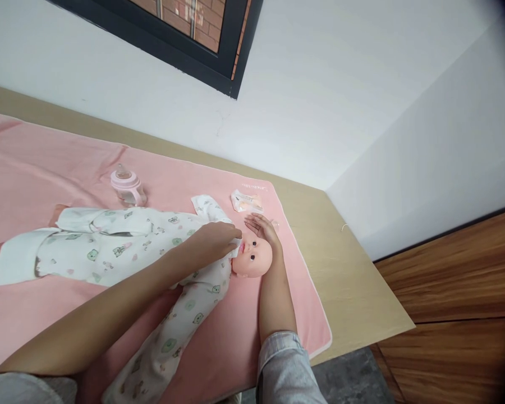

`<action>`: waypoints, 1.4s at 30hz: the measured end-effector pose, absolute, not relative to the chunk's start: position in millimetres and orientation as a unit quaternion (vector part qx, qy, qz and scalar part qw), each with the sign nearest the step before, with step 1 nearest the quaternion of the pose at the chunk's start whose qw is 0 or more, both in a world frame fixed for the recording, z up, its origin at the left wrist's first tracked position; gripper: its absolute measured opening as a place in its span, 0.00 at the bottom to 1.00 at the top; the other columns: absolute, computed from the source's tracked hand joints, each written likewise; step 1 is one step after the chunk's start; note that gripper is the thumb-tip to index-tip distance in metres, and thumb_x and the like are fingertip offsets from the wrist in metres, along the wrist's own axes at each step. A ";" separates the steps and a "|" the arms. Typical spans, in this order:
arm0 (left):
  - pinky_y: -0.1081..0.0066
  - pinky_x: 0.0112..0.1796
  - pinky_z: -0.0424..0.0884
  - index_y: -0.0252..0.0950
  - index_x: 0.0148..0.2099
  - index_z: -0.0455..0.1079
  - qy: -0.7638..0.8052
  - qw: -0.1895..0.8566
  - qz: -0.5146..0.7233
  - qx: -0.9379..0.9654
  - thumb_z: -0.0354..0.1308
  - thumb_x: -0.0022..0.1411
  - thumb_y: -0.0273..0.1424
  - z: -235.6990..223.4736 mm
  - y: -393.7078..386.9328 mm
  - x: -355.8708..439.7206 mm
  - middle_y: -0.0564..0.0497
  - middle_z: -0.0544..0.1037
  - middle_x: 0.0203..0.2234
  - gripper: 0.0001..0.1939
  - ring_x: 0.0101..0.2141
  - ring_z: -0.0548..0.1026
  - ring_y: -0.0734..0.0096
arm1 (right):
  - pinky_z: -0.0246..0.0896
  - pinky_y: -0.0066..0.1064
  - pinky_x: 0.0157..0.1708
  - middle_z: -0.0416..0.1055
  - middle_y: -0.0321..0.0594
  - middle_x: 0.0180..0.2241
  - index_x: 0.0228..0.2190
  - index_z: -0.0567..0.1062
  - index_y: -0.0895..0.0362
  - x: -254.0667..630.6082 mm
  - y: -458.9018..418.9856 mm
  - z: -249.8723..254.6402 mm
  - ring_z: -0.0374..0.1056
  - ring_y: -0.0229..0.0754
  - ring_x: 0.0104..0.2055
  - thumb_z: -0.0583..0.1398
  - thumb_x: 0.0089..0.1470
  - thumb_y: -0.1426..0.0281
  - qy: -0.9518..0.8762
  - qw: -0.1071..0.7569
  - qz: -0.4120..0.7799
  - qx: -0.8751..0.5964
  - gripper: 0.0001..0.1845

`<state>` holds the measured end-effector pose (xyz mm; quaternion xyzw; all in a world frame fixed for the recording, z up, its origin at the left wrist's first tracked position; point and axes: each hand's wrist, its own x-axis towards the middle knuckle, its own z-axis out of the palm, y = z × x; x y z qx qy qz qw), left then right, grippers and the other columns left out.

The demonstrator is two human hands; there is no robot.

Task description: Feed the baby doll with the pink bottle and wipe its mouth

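Soft, bright light filled the view.
The wall (294, 112) looked palest, while faint shadows dimmed the near part of the blanket (231, 325); the doll (256, 261) appeared sharp, but dark blur swallowed the right-hand corners.

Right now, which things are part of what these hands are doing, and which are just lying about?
Likely in use:
baby doll and its printed outfit
white fabric in the left hand
pink mat underneath

Apparently just lying about:
handled baby bottle
clear plastic packet
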<state>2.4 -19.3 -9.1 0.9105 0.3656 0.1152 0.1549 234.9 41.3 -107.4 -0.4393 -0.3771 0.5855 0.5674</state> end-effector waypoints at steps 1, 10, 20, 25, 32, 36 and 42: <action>0.68 0.29 0.54 0.35 0.28 0.56 0.366 0.152 0.112 0.911 0.47 0.61 0.22 -9.4 -19.4 2.7 0.51 0.69 0.28 0.08 0.28 0.64 0.68 | 0.61 0.40 0.58 0.78 0.40 0.36 0.39 0.71 0.59 234.6 41.0 -107.1 0.72 0.39 0.48 0.60 0.53 0.71 -0.377 0.567 0.585 -0.441 0.10; 0.67 0.34 0.60 0.35 0.37 0.70 0.359 0.133 0.109 0.918 0.47 0.64 0.22 -6.7 -17.4 3.5 0.48 0.74 0.34 0.10 0.36 0.71 0.63 | 0.62 0.40 0.58 0.78 0.39 0.36 0.38 0.71 0.57 234.4 43.2 -109.3 0.71 0.40 0.49 0.62 0.51 0.71 -0.374 0.563 0.583 -0.450 0.10; 0.66 0.41 0.64 0.37 0.42 0.76 0.348 0.134 0.146 0.916 0.50 0.64 0.21 -15.2 -11.1 6.5 0.48 0.76 0.38 0.14 0.40 0.72 0.61 | 0.63 0.40 0.57 0.78 0.40 0.36 0.38 0.71 0.56 234.2 46.0 -110.7 0.73 0.41 0.47 0.62 0.51 0.71 -0.376 0.563 0.579 -0.455 0.10; 0.66 0.40 0.64 0.38 0.41 0.77 0.346 0.129 0.162 0.915 0.50 0.63 0.21 -15.8 -10.5 7.6 0.48 0.77 0.37 0.15 0.40 0.71 0.61 | 0.64 0.39 0.57 0.78 0.39 0.36 0.38 0.71 0.56 235.5 45.5 -112.6 0.73 0.40 0.46 0.62 0.51 0.71 -0.379 0.564 0.581 -0.448 0.11; 0.68 0.38 0.63 0.39 0.41 0.78 0.364 0.155 0.158 0.905 0.49 0.62 0.20 -17.1 -7.9 10.3 0.48 0.76 0.38 0.17 0.40 0.73 0.62 | 0.65 0.38 0.56 0.78 0.41 0.39 0.38 0.72 0.56 239.3 48.8 -117.5 0.74 0.40 0.46 0.65 0.48 0.68 -0.382 0.561 0.585 -0.444 0.13; 0.70 0.33 0.62 0.40 0.42 0.78 0.369 0.196 0.181 0.890 0.48 0.60 0.19 -15.1 -9.6 7.9 0.50 0.76 0.39 0.19 0.37 0.74 0.67 | 0.66 0.39 0.56 0.79 0.42 0.40 0.37 0.73 0.56 243.6 54.4 -122.8 0.75 0.42 0.45 0.68 0.43 0.67 -0.382 0.557 0.600 -0.430 0.17; 0.72 0.37 0.64 0.41 0.39 0.79 0.339 0.257 0.190 0.885 0.50 0.61 0.20 -8.9 -15.5 7.1 0.52 0.76 0.37 0.17 0.36 0.74 0.69 | 0.66 0.39 0.57 0.79 0.41 0.40 0.38 0.74 0.55 247.5 58.1 -129.1 0.76 0.42 0.45 0.68 0.43 0.66 -0.380 0.556 0.602 -0.429 0.18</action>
